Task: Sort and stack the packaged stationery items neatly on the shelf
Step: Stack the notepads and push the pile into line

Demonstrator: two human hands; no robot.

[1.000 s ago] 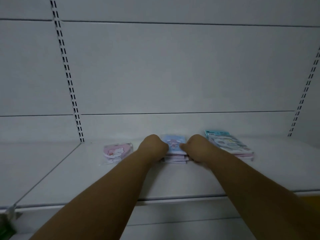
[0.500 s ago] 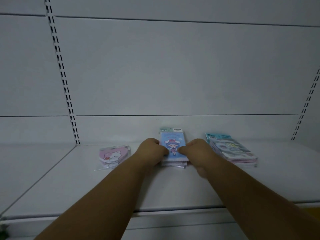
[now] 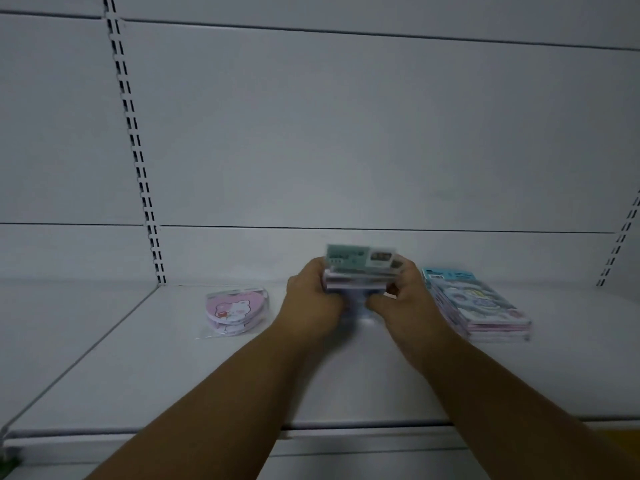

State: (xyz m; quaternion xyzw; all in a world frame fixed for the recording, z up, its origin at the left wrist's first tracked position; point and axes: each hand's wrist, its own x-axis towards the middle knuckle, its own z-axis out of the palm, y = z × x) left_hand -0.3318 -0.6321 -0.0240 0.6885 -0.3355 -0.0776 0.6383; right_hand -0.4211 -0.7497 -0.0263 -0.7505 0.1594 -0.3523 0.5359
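Both hands, left hand [image 3: 313, 301] and right hand [image 3: 407, 299], have tipped the flat packs [image 3: 360, 273] up, gripping them. Heart-shaped pack [image 3: 233, 311] lies left, stacked packs [image 3: 479, 308] right, on the smooth white shelf [image 3: 173, 375].

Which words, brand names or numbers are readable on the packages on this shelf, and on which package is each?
None can be read.
Held bundle, green header: print blurred.
Right stack, blue header: dark marks, too small.
Pink heart-shaped pack: only a cartoon animal, no text visible.

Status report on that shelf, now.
Both hands, left and right, shut on the middle stack. Heart pack left, blue stack right. Nothing blocking.
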